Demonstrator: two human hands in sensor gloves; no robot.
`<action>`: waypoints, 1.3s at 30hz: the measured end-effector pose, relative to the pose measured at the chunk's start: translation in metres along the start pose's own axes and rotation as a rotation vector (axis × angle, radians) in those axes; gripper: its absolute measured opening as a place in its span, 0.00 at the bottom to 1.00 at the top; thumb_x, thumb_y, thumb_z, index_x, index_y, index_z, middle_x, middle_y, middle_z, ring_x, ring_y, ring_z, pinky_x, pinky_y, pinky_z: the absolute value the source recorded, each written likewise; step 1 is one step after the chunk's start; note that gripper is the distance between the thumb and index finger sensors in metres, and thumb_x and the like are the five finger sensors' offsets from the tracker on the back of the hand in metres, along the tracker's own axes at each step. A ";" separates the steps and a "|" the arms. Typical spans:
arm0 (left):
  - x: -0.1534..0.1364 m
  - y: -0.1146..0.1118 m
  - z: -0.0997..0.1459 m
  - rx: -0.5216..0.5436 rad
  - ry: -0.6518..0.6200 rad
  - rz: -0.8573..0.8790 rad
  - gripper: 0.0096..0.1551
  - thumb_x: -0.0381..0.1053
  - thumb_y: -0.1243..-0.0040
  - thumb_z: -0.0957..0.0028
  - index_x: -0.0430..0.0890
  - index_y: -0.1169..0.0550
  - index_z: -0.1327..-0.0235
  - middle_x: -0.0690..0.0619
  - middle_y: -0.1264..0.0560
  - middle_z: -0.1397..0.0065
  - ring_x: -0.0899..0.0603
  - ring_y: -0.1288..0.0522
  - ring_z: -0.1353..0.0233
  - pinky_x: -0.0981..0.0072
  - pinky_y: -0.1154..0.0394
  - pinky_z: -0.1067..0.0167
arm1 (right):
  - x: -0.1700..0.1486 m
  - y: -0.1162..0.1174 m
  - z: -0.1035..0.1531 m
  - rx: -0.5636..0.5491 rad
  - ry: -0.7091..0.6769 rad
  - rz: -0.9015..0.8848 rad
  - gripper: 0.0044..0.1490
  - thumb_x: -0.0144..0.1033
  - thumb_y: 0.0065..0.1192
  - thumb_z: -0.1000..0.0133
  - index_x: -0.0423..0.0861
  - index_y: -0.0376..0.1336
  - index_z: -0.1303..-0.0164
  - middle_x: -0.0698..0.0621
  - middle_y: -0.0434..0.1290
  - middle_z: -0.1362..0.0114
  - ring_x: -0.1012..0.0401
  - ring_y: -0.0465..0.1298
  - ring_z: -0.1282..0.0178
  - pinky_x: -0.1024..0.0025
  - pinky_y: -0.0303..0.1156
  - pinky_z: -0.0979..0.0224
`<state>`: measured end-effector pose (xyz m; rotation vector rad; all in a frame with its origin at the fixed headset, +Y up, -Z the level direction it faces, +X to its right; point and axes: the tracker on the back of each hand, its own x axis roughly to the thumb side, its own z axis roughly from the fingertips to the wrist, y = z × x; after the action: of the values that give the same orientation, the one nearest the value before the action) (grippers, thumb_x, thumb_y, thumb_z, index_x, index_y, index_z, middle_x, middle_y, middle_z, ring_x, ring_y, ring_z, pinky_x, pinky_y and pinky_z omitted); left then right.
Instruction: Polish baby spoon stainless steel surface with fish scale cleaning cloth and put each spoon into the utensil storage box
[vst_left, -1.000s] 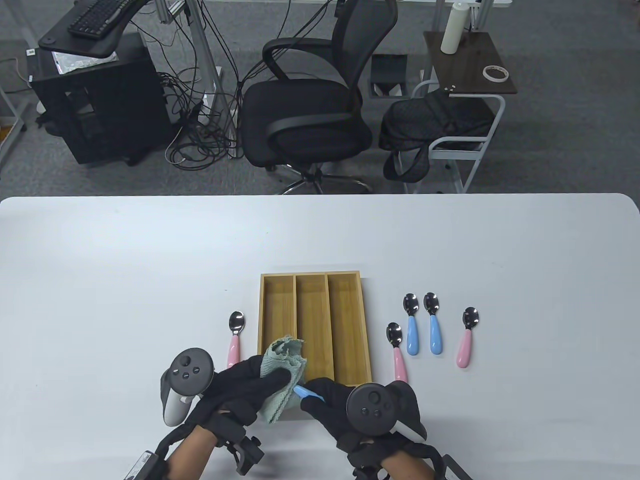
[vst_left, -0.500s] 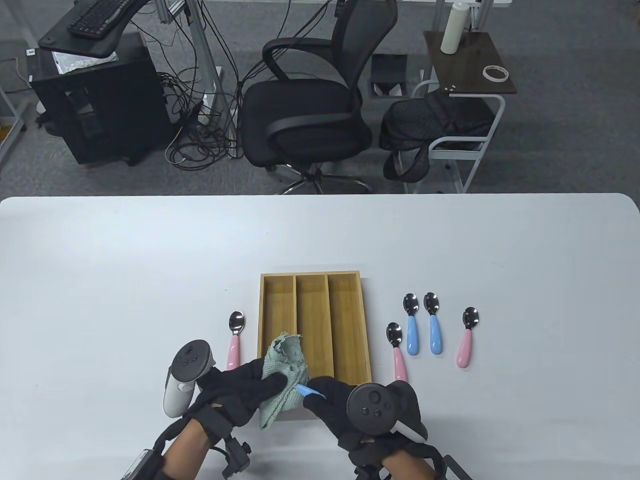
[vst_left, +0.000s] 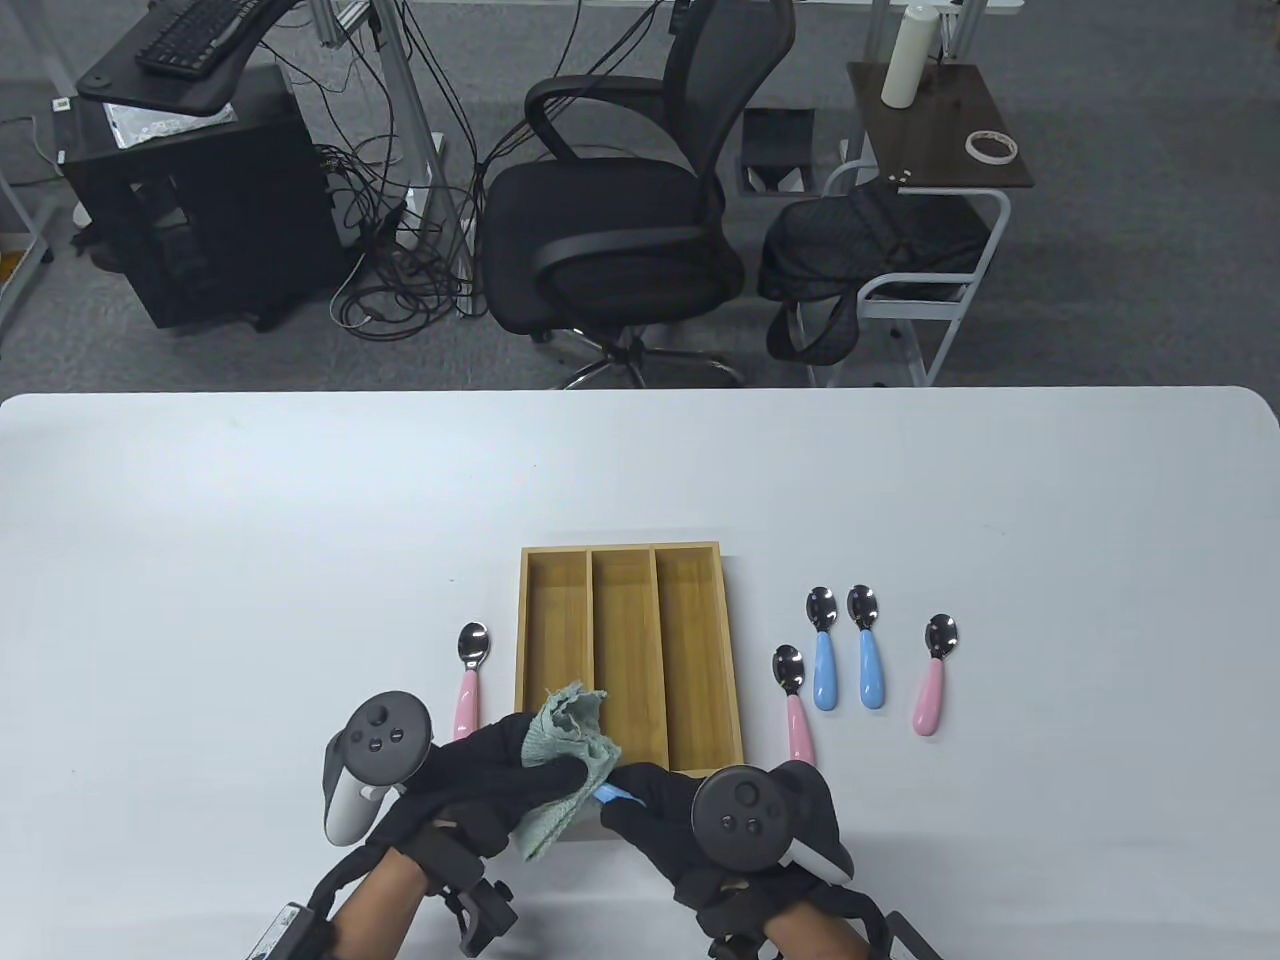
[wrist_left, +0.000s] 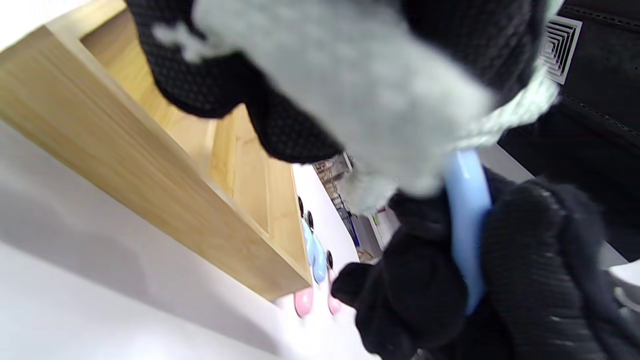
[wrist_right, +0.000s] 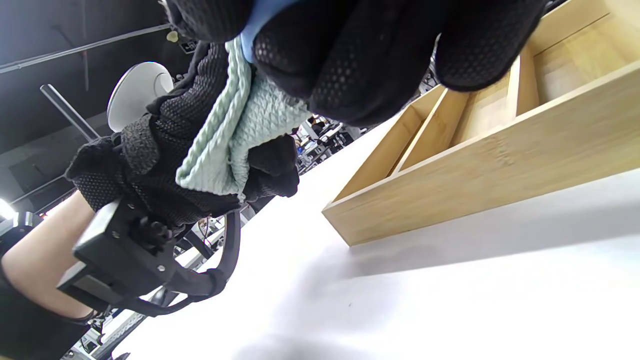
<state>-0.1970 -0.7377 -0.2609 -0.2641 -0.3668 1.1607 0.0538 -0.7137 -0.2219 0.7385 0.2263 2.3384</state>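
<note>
Near the table's front edge my right hand (vst_left: 655, 805) grips the blue handle (vst_left: 614, 795) of a baby spoon (wrist_left: 467, 210); its steel bowl is hidden inside the pale green cloth (vst_left: 563, 755). My left hand (vst_left: 495, 775) holds that cloth (wrist_right: 235, 135) wrapped round the spoon's head, over the near end of the bamboo storage box (vst_left: 630, 650). The box's three compartments hold nothing. A pink spoon (vst_left: 468, 672) lies left of the box. On its right lie a pink spoon (vst_left: 793, 695), two blue spoons (vst_left: 823, 647) (vst_left: 867, 645) and another pink spoon (vst_left: 933, 672).
The white table (vst_left: 300, 520) stretches wide to the left and far side. Beyond its far edge stand a black office chair (vst_left: 615, 200), a black desk with cables (vst_left: 190, 170) and a side table with a bag (vst_left: 880, 240).
My left hand shifted back and forth slightly with the cloth round the spoon's head, and the cloth's bunching changed. My right hand stayed nearly still on the handle.
</note>
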 end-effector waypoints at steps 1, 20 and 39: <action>0.001 -0.001 0.000 0.014 -0.006 -0.008 0.32 0.66 0.39 0.46 0.43 0.22 0.42 0.54 0.16 0.49 0.52 0.12 0.54 0.56 0.16 0.50 | -0.001 0.000 0.000 -0.001 0.005 -0.009 0.29 0.53 0.42 0.31 0.46 0.58 0.28 0.56 0.74 0.45 0.58 0.80 0.52 0.45 0.72 0.31; -0.008 0.001 -0.006 -0.174 0.007 0.314 0.31 0.53 0.32 0.40 0.39 0.27 0.30 0.47 0.18 0.39 0.47 0.12 0.47 0.54 0.17 0.46 | 0.006 0.002 0.002 0.046 -0.005 -0.220 0.32 0.46 0.36 0.30 0.36 0.53 0.25 0.53 0.71 0.42 0.56 0.79 0.49 0.43 0.71 0.31; 0.002 0.032 0.008 0.230 0.027 -0.094 0.26 0.60 0.48 0.35 0.42 0.20 0.40 0.54 0.14 0.49 0.51 0.11 0.53 0.55 0.16 0.50 | 0.002 0.002 -0.002 0.221 0.155 -0.026 0.30 0.46 0.53 0.31 0.37 0.62 0.28 0.41 0.71 0.35 0.58 0.81 0.56 0.69 0.80 0.51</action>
<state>-0.2262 -0.7233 -0.2655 -0.0609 -0.2170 1.0946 0.0504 -0.7134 -0.2214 0.6538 0.5667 2.3714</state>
